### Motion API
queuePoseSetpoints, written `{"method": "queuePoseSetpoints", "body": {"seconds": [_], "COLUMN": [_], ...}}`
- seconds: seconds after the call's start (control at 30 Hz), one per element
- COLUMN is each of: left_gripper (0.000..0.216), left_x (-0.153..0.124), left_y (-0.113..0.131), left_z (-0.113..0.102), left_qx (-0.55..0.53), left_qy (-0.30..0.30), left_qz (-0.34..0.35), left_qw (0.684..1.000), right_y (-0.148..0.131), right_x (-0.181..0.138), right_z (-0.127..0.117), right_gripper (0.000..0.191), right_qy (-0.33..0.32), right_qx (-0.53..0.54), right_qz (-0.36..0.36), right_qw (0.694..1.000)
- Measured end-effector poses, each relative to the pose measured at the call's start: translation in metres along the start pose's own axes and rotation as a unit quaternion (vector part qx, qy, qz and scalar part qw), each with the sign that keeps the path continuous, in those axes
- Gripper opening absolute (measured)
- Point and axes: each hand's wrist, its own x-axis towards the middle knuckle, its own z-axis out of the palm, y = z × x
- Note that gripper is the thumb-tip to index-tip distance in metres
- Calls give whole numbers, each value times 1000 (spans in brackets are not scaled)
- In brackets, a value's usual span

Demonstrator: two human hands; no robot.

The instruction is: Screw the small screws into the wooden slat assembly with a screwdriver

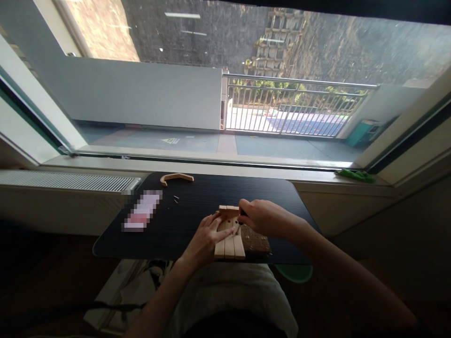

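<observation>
A small assembly of light wooden slats [229,244] lies at the near edge of a black table [169,230]. My left hand [206,237] rests flat on the slats with fingers stretched out, pressing them down. My right hand [262,217] is closed above the slats' far end, gripping a small dark tool whose tip points down at the wood. A brown perforated board [255,241] lies just right of the slats, under my right wrist.
A curved wooden piece [176,178] lies at the table's far edge. A few small screws [175,199] and a blurred pink-white packet [143,211] sit left of centre. A radiator grille [66,180] and a large window [225,84] stand behind. A green cloth [355,175] lies on the sill.
</observation>
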Motion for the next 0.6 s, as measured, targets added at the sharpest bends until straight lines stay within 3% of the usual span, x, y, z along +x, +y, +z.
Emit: {"method": "queuePoseSetpoints", "body": {"seconds": [0.13, 0.6], "left_gripper": [58, 50], "left_x": [1, -3], "left_y": [0, 3], "left_z": [-1, 10], "left_qx": [5, -26], "left_qy": [-12, 40], "left_qz": [-12, -21], "left_qw": [1000, 999], "right_y": [0, -1], "right_x": [0, -1], "right_z": [-1, 1], "right_gripper": [22, 20], "right_qy": [-4, 13], "right_qx": [-13, -22], "right_qz": [-2, -21], "right_qw": [1000, 999]}}
